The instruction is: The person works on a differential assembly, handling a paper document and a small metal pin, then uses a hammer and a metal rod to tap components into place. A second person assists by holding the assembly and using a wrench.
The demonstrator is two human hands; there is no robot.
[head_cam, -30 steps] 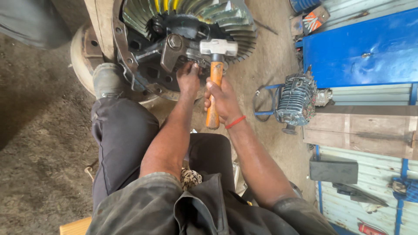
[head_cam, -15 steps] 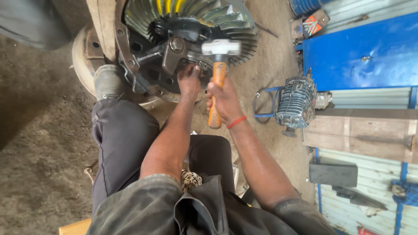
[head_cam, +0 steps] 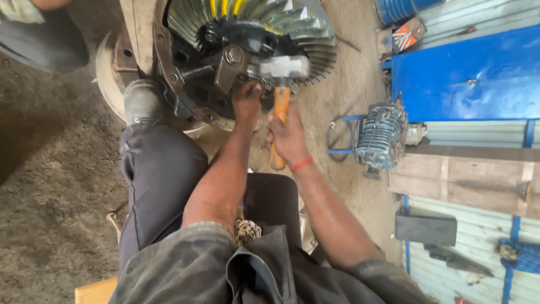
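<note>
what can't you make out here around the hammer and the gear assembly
Head view only:
- What the left hand presses on the gear assembly: covered by the hand itself.
- Where the hammer head lands: hidden beneath the head.
- The gear assembly's upper part: cut off by the top edge.
- The right hand grip's underside: out of sight.

Bare dirt floor [head_cam: 50,186], grey, oil-stained. Resting on it: differential gear assembly [head_cam: 242,56], small finned engine [head_cam: 379,135] in blue frame, blue metal panel [head_cam: 467,73], wooden planks [head_cam: 467,174].
</note>
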